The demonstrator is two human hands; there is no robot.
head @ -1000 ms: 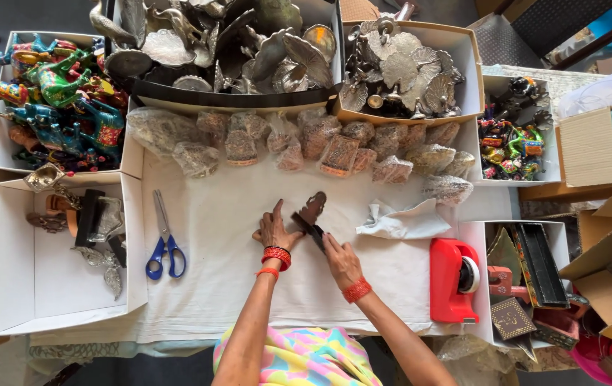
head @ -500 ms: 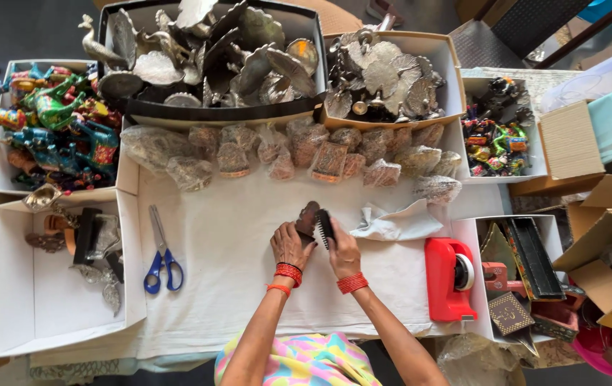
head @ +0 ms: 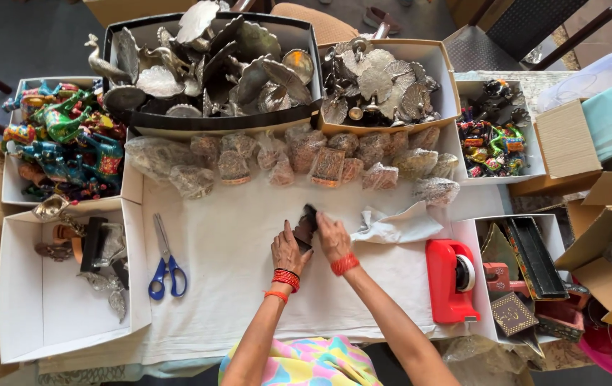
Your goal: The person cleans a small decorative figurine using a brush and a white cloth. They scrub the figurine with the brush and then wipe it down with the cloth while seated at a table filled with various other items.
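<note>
Left hand: the left hand [head: 288,250] rests on the white cloth [head: 234,286], fingers closed around the lower end of a small dark carved piece [head: 305,225]; red bangles sit at the wrist.
Right hand: the right hand [head: 334,238] grasps the same dark carved piece from the other side, fingers curled over it; a red bangle is on this wrist too.
Dark carved piece: held between both hands just above the cloth, near the middle of the table; its detail is too small to tell.
Beside the hands: a crumpled white wrapping sheet [head: 397,225] lies just right of the right hand.
Further right: a red tape dispenser [head: 452,280] stands at the edge of the cloth.
Left of the hands: blue-handled scissors [head: 166,261] lie flat on the cloth, well apart from the left hand.
Beyond the hands: a row of plastic-wrapped ornaments [head: 306,161] runs across the far edge of the cloth.
Far edge: a black tray of silver metal bird figures [head: 206,68] and a cardboard box of silver metal ornaments [head: 381,82].
Far left: a white box of brightly painted figurines [head: 59,143].
</note>
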